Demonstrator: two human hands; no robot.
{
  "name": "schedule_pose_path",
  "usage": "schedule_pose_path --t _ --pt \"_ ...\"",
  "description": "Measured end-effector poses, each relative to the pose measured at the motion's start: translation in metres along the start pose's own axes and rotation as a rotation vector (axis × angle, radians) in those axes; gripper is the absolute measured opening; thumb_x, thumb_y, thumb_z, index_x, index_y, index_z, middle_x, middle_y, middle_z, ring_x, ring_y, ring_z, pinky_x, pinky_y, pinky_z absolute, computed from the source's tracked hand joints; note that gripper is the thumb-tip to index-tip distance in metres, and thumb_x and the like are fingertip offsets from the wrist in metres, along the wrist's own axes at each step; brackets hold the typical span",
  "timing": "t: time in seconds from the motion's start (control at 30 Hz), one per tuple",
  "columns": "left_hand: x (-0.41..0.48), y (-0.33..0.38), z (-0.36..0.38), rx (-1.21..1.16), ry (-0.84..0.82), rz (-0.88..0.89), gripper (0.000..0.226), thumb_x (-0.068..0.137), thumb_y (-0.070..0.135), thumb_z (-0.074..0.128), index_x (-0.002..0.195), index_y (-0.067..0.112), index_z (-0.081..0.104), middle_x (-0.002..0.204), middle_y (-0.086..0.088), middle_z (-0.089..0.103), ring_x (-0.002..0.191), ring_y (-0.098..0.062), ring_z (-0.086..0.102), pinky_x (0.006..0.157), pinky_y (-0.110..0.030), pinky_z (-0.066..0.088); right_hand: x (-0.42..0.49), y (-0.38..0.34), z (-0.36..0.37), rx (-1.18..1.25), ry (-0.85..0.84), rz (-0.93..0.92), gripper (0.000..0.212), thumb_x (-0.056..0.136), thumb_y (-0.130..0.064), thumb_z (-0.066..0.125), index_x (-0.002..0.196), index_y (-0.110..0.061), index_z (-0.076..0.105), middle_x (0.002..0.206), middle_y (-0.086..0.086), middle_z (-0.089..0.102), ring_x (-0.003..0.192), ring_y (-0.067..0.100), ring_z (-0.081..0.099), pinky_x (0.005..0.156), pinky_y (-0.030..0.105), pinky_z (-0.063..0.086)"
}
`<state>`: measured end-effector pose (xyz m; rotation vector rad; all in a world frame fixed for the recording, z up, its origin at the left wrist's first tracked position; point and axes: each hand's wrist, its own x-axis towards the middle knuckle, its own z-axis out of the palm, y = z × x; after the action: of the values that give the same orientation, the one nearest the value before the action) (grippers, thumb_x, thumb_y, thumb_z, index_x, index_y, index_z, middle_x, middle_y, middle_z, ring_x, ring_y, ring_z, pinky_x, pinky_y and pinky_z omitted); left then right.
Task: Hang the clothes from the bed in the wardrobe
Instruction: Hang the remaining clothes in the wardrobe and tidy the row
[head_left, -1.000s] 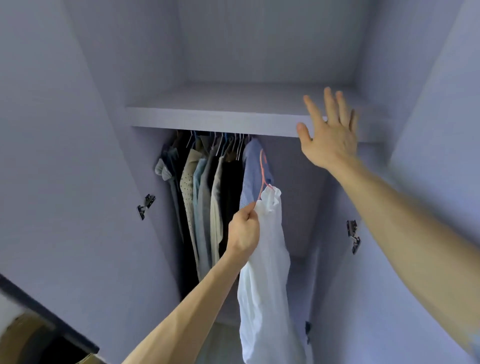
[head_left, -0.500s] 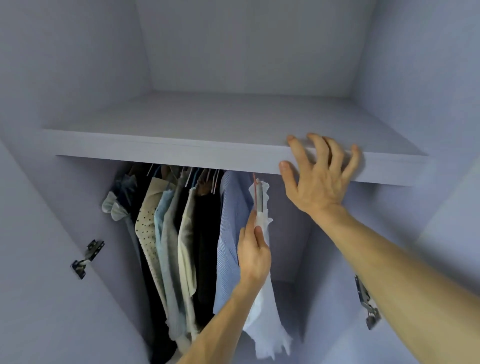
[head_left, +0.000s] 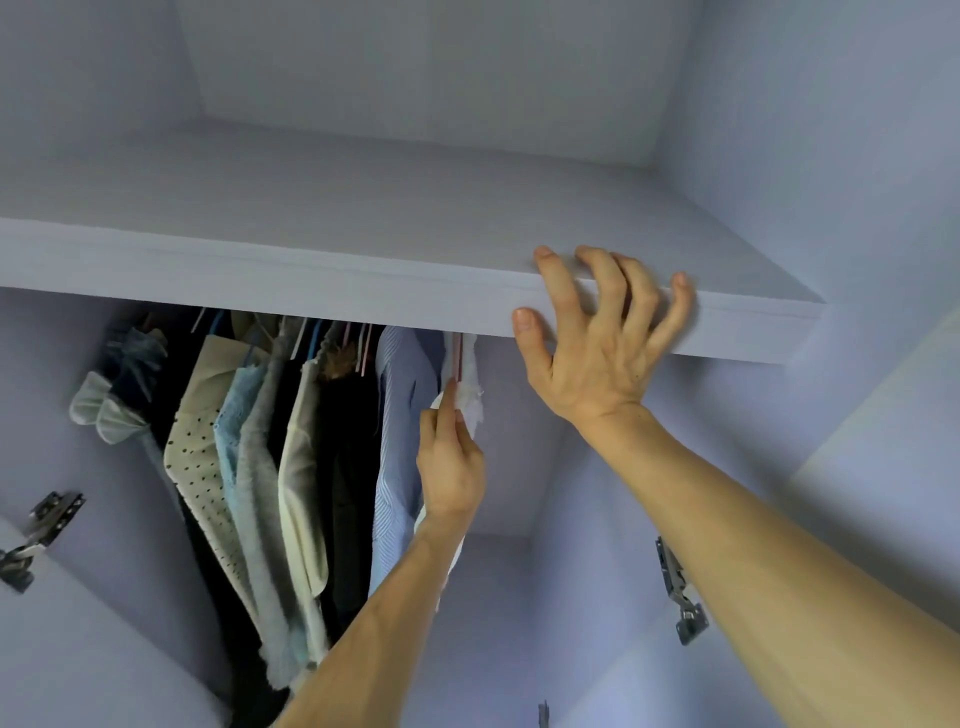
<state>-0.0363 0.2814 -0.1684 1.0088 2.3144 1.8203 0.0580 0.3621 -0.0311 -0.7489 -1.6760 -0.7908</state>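
Lilac-grey board lines the wardrobe (head_left: 805, 156) on all visible faces. One shelf (head_left: 311, 270) spans its full width, and the front edge of this shelf crosses the view from left to right.

Right hand (head_left: 602, 353): located near the right end of the shelf's front edge. Its fingers (head_left: 561, 291) are curled over onto the top surface, while the thumb presses flat against the front face. The hand grips the shelf and nothing else.

Left hand (head_left: 452, 467): raised below the shelf, left of the right hand and apart from it. Fingers and thumb point upward and are closed together in a pinch on the pink hanger (head_left: 458, 356). The hanger's thin neck rises from the fingertips and passes out of sight behind the shelf's front edge. Whether its hook sits on a rail cannot be determined, as the shelf hides that area.

White garment (head_left: 470, 402): carried on the pink hanger. Its bunched top shows just beside the left fingertips, and more white fabric shows behind the left wrist. It hangs at the right end of the clothes row, just beside a blue striped shirt (head_left: 400, 441).

Further left in the row hang a black garment (head_left: 353, 467) and a cream dotted garment (head_left: 200, 457), with pale blue and grey items between them.

A metal hinge (head_left: 49, 517) is fixed to the left wall, and a second hinge (head_left: 675, 587) to the right wall.
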Motion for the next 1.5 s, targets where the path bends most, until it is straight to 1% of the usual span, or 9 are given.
schedule_pose_path --t 0.33,0.53,0.63,0.83,0.9,0.97,1.17,1.33,1.5 --pt "0.058 -0.008 -0.018 0.076 -0.010 -0.135 0.043 0.104 0.011 0.038 0.144 0.018 0.051 0.127 -0.020 0.059 0.114 -0.038 0.059 0.088 -0.032 0.043 -0.004 -0.001 -0.004 -0.009 -0.036 0.005 0.044 0.095 -0.053 0.048 0.132 -0.032 0.059 0.124 0.006 0.062 0.120 0.027 0.047 0.111 0.061 0.025" --pt "0.067 -0.019 -0.042 0.099 -0.047 -0.224 0.043 0.104 0.013 0.037 0.142 0.028 0.053 0.136 -0.014 0.058 0.121 -0.036 0.056 0.092 -0.034 0.046 -0.006 -0.002 -0.005 0.005 -0.083 -0.001 0.043 0.097 -0.054 0.046 0.133 -0.033 0.056 0.129 0.004 0.050 0.122 0.028 0.044 0.113 0.061 0.020" --pt "0.061 -0.008 -0.045 0.110 -0.157 -0.258 0.046 0.105 0.015 0.035 0.147 0.031 0.046 0.138 -0.010 0.058 0.120 -0.034 0.057 0.095 -0.033 0.046 -0.007 -0.001 -0.008 0.016 -0.146 0.007 0.043 0.099 -0.056 0.042 0.134 -0.035 0.054 0.132 0.003 0.043 0.125 0.028 0.041 0.114 0.061 0.017" --pt "0.036 0.006 -0.084 0.359 -0.549 -0.273 0.064 0.095 0.020 0.041 0.153 0.041 0.026 0.131 -0.007 0.057 0.105 -0.026 0.060 0.078 -0.031 0.047 0.003 -0.001 -0.028 0.029 -0.347 0.010 0.043 0.100 -0.055 0.040 0.138 -0.037 0.045 0.137 0.006 0.046 0.129 0.030 0.041 0.114 0.062 0.012" --pt "0.021 0.008 -0.111 0.413 -0.666 -0.251 0.060 0.091 0.028 0.043 0.146 0.048 0.033 0.135 0.000 0.057 0.106 -0.019 0.059 0.083 -0.032 0.052 0.007 -0.001 -0.036 0.047 -0.434 0.033 0.043 0.100 -0.055 0.037 0.140 -0.038 0.042 0.139 0.005 0.044 0.131 0.030 0.039 0.114 0.061 0.010" --pt "0.010 0.012 -0.142 0.493 -0.717 -0.233 0.038 0.087 0.034 0.043 0.121 0.048 0.054 0.137 0.002 0.056 0.108 -0.014 0.057 0.094 -0.036 0.053 0.013 -0.002 -0.045 0.072 -0.506 0.068 0.043 0.101 -0.053 0.036 0.141 -0.038 0.041 0.141 0.005 0.043 0.133 0.029 0.036 0.115 0.062 0.007" --pt "-0.056 0.044 -0.270 0.750 -0.527 -0.098 0.047 0.100 0.036 0.041 0.147 0.034 0.042 0.147 0.004 0.045 0.128 -0.021 0.050 0.101 -0.039 0.047 0.015 -0.019 -0.099 0.191 -0.755 0.209 0.060 0.097 -0.046 0.045 0.152 -0.035 0.024 0.163 -0.003 0.017 0.150 0.027 0.008 0.118 0.059 0.016" --pt "-0.156 0.026 -0.372 0.903 -0.380 -0.128 0.045 0.100 0.035 0.040 0.145 0.038 0.045 0.147 0.010 0.046 0.134 -0.020 0.044 0.107 -0.036 0.040 -0.064 -0.094 -0.203 0.551 -0.795 0.124 0.051 0.093 -0.048 0.037 0.131 -0.026 0.062 0.141 -0.006 0.057 0.133 0.021 0.047 0.103 0.045 0.040" --pt "-0.294 -0.036 -0.454 1.021 -0.333 -0.345 0.045 0.098 0.041 0.042 0.143 0.040 0.047 0.145 0.010 0.050 0.134 -0.019 0.045 0.108 -0.034 0.037 -0.178 -0.193 -0.308 0.951 -0.948 -0.021 0.035 0.093 -0.040 0.049 0.114 -0.027 0.073 0.117 -0.011 0.071 0.112 0.015 0.064 0.094 0.038 0.052"
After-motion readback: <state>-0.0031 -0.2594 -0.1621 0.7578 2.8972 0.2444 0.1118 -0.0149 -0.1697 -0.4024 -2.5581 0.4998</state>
